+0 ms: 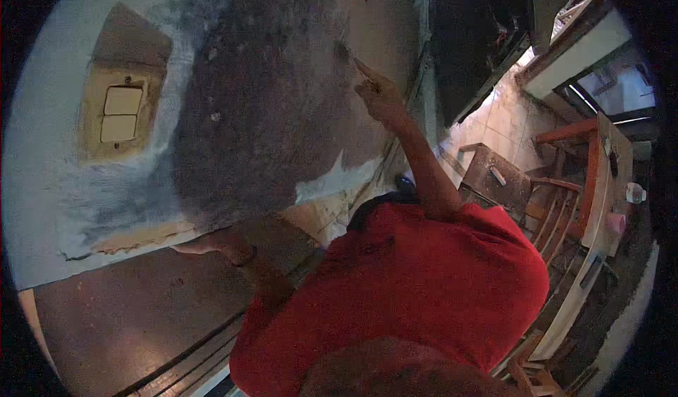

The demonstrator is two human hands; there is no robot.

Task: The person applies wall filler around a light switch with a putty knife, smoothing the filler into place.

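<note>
In the head view my right hand (pixel 380 99) is raised to the wall, near the right border of a large dark grey patch (pixel 254 93). Its index finger points up and left while the other fingers are curled. A thing in its grip, if any, is too blurred to make out. My left hand (pixel 212 246), with a dark band at the wrist, reaches to the lower edge of the wall (pixel 78 234). Its fingers are stretched out and nothing shows in them. Left of the patch sits a two-button light switch (pixel 121 114) on a stained plate.
A wooden chair (pixel 558 220) and a table (pixel 600 178) stand at the right, with a plastic bottle (pixel 635 193) and pink cup (pixel 616 224) nearby. A dark panel (pixel 480 44) rises beyond my right hand. At lower left lies a brown surface (pixel 127 319).
</note>
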